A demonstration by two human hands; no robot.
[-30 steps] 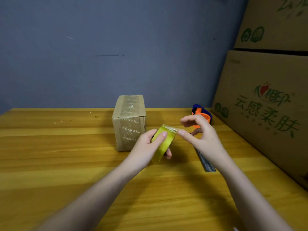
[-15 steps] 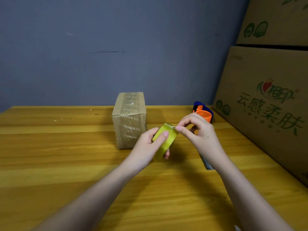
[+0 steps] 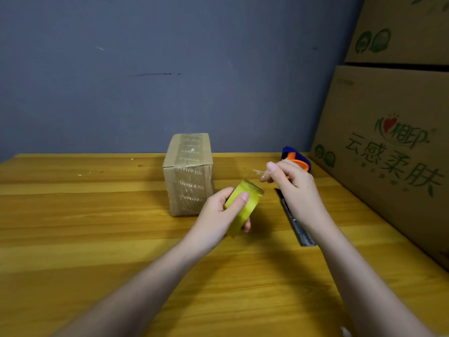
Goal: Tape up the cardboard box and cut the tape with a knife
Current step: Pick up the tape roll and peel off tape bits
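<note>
**Tape roll held, tape end pinched**

A yellow tape roll [image 3: 243, 207] is gripped by the left hand [image 3: 220, 220], thumb on the outer face and fingers curled around the rim, above the wooden table [image 3: 85, 234]. A thin clear tape end [image 3: 259, 171] is pinched between thumb and forefinger of the right hand [image 3: 295, 188], lifted up and right of the roll. The small cardboard box [image 3: 188, 175], taped over its top and front, is seen upright just left of the roll, toward the far edge. A grey knife [image 3: 295, 223] is laid flat on the table, partly hidden under the right wrist. An orange-and-blue tape dispenser [image 3: 297, 158] is seen behind the right hand. Large printed cartons [image 3: 388, 147] are stacked at far right.
</note>
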